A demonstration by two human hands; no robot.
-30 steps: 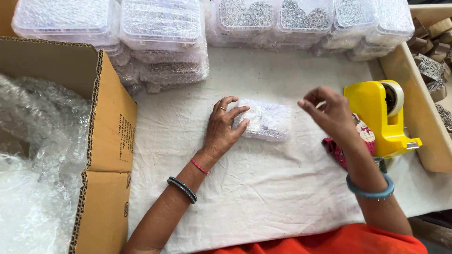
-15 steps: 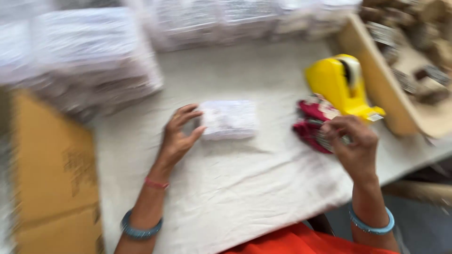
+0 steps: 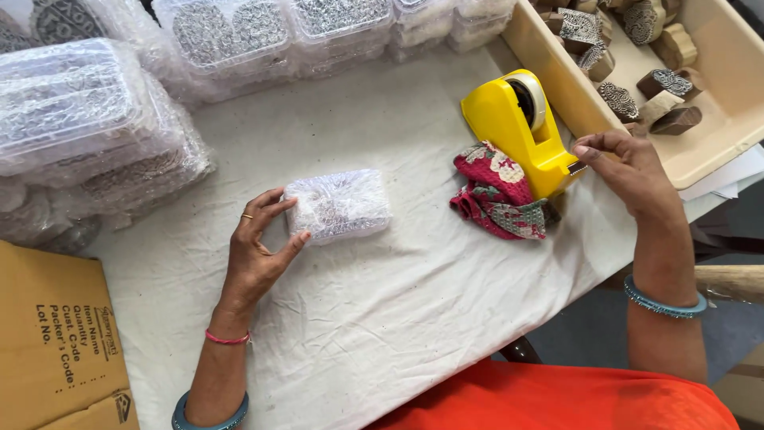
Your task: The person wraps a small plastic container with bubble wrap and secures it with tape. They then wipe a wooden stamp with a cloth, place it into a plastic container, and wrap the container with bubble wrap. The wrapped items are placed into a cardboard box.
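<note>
Our left hand (image 3: 256,253) is spread over the left end of the bubble-wrapped packet (image 3: 340,205), thumb at its near edge and fingers curled over its far edge; the hold is a light press, not a closed clasp. The packet lies flat on the white cloth (image 3: 382,318) that covers the table, near the middle of the surface. Our right hand (image 3: 629,171) has thumb and forefinger pinched together at the cutter end of the yellow tape dispenser (image 3: 521,127); we cannot tell whether a tape end is actually between them. The dispenser stands toward the right edge of the surface, just beside the beige tray (image 3: 557,76) of carved wooden blocks (image 3: 660,84), and touches a crumpled red patterned cloth (image 3: 497,191).

Risks, in our judgement:
- The wrap may spring open, because only one end of the packet is pressed down.
- The dispenser may slide or tip toward us if pulled without a steadying hand; it rests partly against the soft red cloth.
- Tape may fold on itself or catch the white cloth, which is wrinkled.

Stacks of wrapped packets (image 3: 87,119) line the far and left edges; a cardboard box (image 3: 56,342) sits at the near left corner
</note>
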